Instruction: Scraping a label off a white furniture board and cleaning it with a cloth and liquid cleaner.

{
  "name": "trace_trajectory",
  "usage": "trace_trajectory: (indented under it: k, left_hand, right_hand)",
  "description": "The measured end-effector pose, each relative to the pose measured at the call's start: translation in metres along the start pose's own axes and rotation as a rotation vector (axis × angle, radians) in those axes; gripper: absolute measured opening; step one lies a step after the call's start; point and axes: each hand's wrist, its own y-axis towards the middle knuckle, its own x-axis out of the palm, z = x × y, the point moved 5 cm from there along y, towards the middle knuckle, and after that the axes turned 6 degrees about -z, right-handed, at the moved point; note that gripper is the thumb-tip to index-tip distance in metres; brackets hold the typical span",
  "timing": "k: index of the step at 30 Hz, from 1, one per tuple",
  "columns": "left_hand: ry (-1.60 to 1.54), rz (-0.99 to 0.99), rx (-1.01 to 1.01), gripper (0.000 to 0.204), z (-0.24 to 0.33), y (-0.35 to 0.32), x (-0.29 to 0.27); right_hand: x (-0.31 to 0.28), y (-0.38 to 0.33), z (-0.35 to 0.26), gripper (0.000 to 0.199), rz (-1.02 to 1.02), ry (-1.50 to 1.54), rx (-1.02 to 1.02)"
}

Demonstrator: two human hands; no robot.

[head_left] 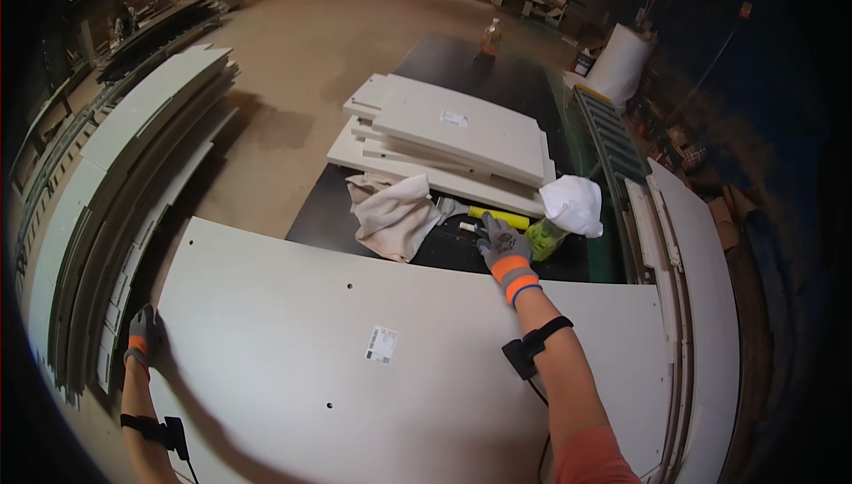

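Observation:
A large white panel [266, 324] with small dark holes and a label lies before me. At its left edge is my left hand [145, 335], in a grey glove with an orange cuff; it appears closed round the edge, with its fingers partly hidden. Past the panel's far edge, my right hand [502, 243], gloved alike, reaches over a black tabletop [328, 222] with fingers apart. Just beyond the fingertips lie a yellow cylinder [501, 219] and a small white-ended item [468, 227]. A crumpled cloth [390, 213] lies left of them; a green container [543, 240] under a white cloth [572, 204] stands right.
Behind the cloth is a stack of white boards [461, 125]. More panels are stacked at the left [133, 120] and along the right side [701, 280]. A bottle [491, 38] stands at the table's far end, with a roller conveyor [612, 138] and a large white roll [621, 62] to its right.

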Motion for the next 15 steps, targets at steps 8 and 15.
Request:
trace_trajectory:
  k: [8,15]
  left_hand:
    - [0.240,0.187,-0.103,0.072,0.005,0.001,0.028]
    - [0.075,0.152,-0.084,0.067,-0.101,0.023,-0.015]
  right_hand:
    - [-0.024,-0.121,0.070,0.048,0.386,0.241,-0.249]
    - [0.043,-0.320,0.398,0.037,0.677,-0.190,0.765]
